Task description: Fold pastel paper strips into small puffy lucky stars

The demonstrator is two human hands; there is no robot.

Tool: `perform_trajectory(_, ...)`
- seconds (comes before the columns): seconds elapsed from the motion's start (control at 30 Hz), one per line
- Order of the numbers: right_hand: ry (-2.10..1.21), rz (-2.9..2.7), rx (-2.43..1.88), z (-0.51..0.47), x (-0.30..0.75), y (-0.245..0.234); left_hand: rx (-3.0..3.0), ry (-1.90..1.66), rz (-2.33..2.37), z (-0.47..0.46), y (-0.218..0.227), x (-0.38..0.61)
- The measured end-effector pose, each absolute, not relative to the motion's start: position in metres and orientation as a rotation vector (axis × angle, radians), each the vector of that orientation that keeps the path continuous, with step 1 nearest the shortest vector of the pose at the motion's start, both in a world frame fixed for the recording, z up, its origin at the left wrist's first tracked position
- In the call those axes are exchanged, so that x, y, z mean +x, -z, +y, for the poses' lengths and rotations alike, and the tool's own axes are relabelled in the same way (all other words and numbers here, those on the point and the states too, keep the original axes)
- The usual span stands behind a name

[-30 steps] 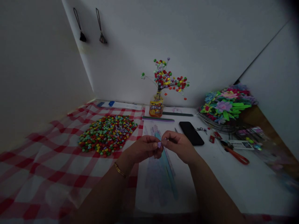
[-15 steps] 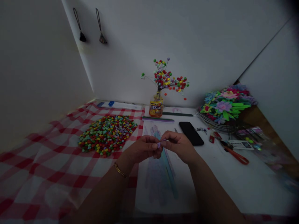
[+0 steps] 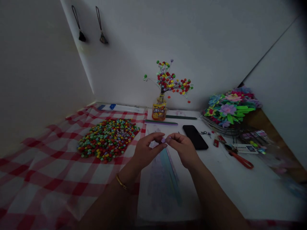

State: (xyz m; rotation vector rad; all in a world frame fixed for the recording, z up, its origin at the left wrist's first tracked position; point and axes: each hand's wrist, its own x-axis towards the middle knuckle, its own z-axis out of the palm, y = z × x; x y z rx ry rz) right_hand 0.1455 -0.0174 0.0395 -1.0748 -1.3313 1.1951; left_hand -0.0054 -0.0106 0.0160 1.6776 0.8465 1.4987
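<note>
Piece (image 3: 163, 140), small and lilac, sits left of the phone (image 3: 195, 137), between left hand (image 3: 146, 150) and right hand (image 3: 182, 148). The right seems to pinch its edge; the left's thumb and forefinger stand around it — whether they press, I cannot tell. Light, even pressure should spare it from crushing. Pale strips (image 3: 169, 166) lie left of the phone, a heap of tiny stars (image 3: 107, 138) farther left.

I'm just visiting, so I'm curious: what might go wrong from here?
The tiny purple piece sits between the left grip and the right grip; it could slip and drop among the pale strips below.

The loose pile of colorful pieces might scatter if the left arm brushed it.

The black phone lies near the right grip and might get knocked.
</note>
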Motion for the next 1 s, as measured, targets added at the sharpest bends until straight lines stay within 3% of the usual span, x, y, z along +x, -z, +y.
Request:
perform_trajectory(0.23, -1.172, -1.323, -1.074, -0.0161, 0.1464, -0.0353, 1.777, -1.573, 0.920, -0.0133, -0.0168, -0.0054)
perform_trajectory(0.57, -1.239, -1.293, -0.971, -0.0183, 0.1436, -0.0389, 1.228, -1.413, 0.669, -0.0109, -0.0167, 0.0019)
perform_trajectory(1.0, -0.718, -1.600, -1.161, -0.0220, 0.1477, -0.0420, 1.337, -1.319, 0.718, -0.0131, -0.0231, 0.0002)
